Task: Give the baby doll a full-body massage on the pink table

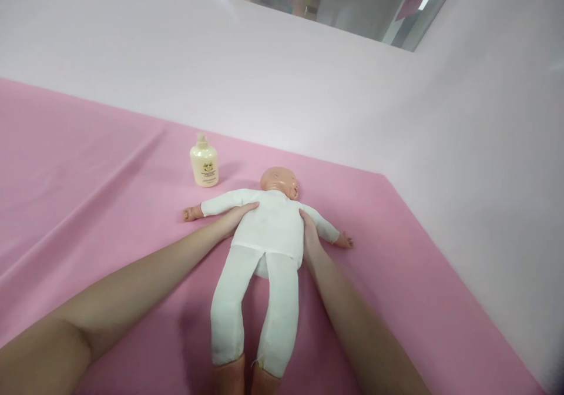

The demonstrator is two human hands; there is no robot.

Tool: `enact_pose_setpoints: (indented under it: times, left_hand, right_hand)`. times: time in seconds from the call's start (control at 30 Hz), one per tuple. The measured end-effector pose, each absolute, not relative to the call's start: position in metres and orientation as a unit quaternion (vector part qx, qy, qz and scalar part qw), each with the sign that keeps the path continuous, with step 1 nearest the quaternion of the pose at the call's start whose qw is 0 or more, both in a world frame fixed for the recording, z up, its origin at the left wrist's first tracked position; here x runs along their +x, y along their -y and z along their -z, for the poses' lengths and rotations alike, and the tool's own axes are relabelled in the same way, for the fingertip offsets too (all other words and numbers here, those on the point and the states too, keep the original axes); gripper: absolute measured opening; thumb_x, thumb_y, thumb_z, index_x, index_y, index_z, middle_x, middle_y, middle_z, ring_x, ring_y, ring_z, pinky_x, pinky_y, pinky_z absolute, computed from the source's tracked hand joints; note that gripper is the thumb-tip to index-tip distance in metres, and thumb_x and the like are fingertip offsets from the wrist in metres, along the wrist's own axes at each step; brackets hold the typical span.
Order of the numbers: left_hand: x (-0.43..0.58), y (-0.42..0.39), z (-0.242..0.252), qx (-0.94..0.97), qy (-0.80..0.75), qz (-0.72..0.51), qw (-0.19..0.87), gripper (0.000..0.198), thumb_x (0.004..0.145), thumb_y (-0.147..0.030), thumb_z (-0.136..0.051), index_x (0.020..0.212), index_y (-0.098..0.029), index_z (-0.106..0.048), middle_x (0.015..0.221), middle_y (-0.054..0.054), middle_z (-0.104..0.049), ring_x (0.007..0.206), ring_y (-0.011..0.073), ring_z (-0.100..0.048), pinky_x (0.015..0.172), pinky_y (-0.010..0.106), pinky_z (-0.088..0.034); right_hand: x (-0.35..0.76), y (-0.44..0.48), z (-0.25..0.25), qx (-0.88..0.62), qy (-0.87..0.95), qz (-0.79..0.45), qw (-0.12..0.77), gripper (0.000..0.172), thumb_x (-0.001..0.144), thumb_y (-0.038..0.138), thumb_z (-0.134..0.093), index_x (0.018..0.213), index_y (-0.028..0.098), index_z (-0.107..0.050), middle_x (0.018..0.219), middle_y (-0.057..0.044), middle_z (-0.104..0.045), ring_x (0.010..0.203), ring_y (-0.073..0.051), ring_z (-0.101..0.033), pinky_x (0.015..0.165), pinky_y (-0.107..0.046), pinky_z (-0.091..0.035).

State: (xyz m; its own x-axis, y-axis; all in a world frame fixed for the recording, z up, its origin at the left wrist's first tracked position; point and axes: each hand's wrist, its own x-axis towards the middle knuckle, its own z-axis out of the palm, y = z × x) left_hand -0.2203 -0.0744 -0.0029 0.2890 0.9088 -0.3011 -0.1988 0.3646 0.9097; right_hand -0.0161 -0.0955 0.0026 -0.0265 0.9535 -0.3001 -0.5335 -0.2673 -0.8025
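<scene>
A baby doll (pixel 273 224) with a white cloth body lies on its back on the pink cloth (pixel 132 218). Its head points away from me, turned to the right, with both arms spread out. My left hand (pixel 238 216) grips the side of its chest below the armpit, the thumb resting on the front. On the other side my right hand (pixel 309 230) holds the chest the same way, thumb on top. The remaining fingers of both hands are hidden beside or under the doll's body. Its lower legs run out of the bottom of the view.
A cream pump bottle (pixel 205 163) with a dark printed label stands behind the doll's outstretched arm at the left. White wall (pixel 220 72) borders the pink surface at the back and right. A window (pixel 352 4) is set high in the wall. Folds crease the cloth at left.
</scene>
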Motion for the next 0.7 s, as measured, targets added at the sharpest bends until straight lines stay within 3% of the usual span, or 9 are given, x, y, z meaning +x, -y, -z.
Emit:
enact_pose_setpoints:
  times: [0.13,0.7]
  left_hand:
    - [-0.2198,0.0755,0.0005,0.403,-0.444,-0.397,0.695,0.064,0.085,-0.051,-0.063,0.134,-0.009,-0.061,0.126,0.016,-0.072,0.136,0.0335,-0.055,0.115,0.037,-0.044]
    - [-0.2204,0.076,0.0009,0.4,-0.452,-0.395,0.693,0.069,0.084,-0.055,-0.065,0.136,-0.01,-0.061,0.127,0.017,-0.071,0.136,0.0339,-0.055,0.115,0.037,-0.044]
  right_hand:
    - [-0.0128,0.0915,0.0017,-0.372,0.225,-0.743,0.509,0.039,0.083,0.043,-0.06,0.108,0.016,-0.074,0.114,-0.011,-0.075,0.113,-0.026,-0.071,0.103,-0.034,-0.056]
    - [-0.0144,0.092,0.0004,-0.38,0.217,-0.739,0.512,0.036,0.082,0.043,-0.061,0.105,0.018,-0.075,0.115,-0.009,-0.075,0.116,-0.026,-0.07,0.105,-0.033,-0.056]
